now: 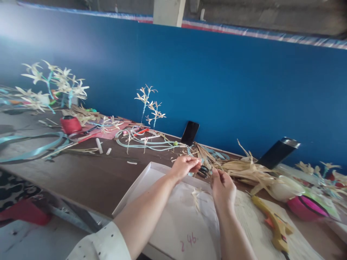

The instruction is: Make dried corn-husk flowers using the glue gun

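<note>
Nearest you lies a shallow white tray (173, 220), with "2 46" written in reddish ink on its floor and a small pale petal piece (196, 200) lying loose inside. Above its far edge, your left hand (184, 168) has thumb and forefinger pinched together; your right hand (223, 184), just beside it, has its fingers curled in against the thumb. You can't tell whether a thin piece sits in either pinch. Black-handled scissors (203, 170) show just beyond, between your hands. To your right, a yellow glue gun (275, 222) rests on paper, near a pink container (302, 210) with a dark rim, its contents hidden. Beside that is a translucent bowl-like piece (287, 187); you can't make out its inside. Farther back are dried husks (241, 169), a leaning dark flask (279, 153), a propped phone (190, 133) and, well left, a red tub (71, 125) with something dark in its top.
</note>
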